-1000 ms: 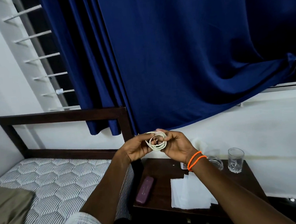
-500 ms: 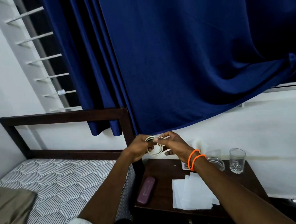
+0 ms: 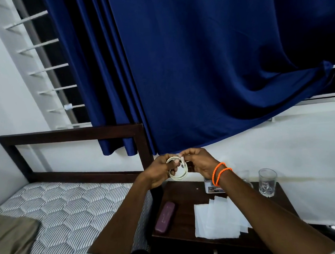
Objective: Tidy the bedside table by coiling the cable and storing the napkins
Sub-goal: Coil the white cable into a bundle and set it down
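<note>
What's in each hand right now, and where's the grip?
Both hold the white cable: left hand grips the coil's left side; right hand pinches its loose end at the coil's top.

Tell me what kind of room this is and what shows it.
Most likely a bedroom. A bed with a patterned mattress and dark wooden headboard stands beside a small bedside table, and a blue curtain hangs over the window behind them.

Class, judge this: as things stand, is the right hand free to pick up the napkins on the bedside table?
Probably not yet: the right hand pinches the cable with the left hand. The napkins lie uncovered below it.
</note>
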Available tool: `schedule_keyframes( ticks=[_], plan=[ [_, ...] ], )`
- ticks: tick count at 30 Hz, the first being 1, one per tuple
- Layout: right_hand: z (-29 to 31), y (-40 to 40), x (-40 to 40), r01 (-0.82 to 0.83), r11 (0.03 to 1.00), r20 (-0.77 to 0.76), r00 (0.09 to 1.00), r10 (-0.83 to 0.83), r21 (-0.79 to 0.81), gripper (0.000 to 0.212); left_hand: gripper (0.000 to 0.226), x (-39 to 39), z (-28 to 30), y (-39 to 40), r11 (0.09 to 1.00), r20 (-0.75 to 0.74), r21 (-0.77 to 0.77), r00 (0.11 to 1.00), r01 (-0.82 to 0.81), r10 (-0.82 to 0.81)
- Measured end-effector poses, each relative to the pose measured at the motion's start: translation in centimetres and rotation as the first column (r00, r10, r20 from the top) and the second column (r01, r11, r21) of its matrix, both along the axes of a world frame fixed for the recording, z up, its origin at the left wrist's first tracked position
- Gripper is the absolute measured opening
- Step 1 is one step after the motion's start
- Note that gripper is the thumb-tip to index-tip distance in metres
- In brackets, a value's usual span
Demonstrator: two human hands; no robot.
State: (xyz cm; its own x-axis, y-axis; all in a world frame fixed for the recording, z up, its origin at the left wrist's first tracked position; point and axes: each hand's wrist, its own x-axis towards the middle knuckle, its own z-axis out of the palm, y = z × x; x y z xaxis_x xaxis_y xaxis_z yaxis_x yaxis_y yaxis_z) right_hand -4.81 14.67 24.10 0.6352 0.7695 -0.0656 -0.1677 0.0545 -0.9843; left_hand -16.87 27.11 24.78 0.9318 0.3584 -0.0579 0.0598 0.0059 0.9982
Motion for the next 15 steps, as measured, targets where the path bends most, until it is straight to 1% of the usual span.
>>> schedule_keyframes(
  ticks=[4,6,9,11,13,15],
  plan=[
    [0.0,0.3,-0.4,0.111,0.992,-0.055,0.993,-0.108,0.067,0.012,0.034,0.1,0.0,-0.1,0.995,0.092,-0.08,0.993,-0.065,0.072],
    [0.1,0.4,-0.6,0.137,0.986,-0.093,0.987,-0.129,0.094,0.015,0.034,0.3,0.0,0.0,0.985,0.128,-0.135,0.984,-0.108,0.126],
    [0.2,0.3,-0.6,0.18,0.977,-0.146,0.976,-0.163,0.114,0.015,0.032,0.7,-0.1,0.1,0.961,0.152,-0.185,0.96,-0.207,0.237],
    [0.3,0.0,-0.4,0.206,0.971,-0.219,0.96,-0.176,0.122,0.016,0.033,1.0,-0.2,0.4,0.932,0.161,-0.221,0.932,-0.287,0.325],
    [0.1,-0.2,-0.3,0.186,0.977,-0.283,0.947,-0.15,0.108,0.013,0.03,1.2,-0.4,0.6,0.887,0.18,-0.302,0.893,-0.349,0.412],
    [-0.3,-0.3,-0.7,0.12,0.991,-0.295,0.951,-0.097,0.061,0.006,0.027,1.6,-0.7,0.6,0.853,0.207,-0.336,0.852,-0.4,0.481]
  ],
)
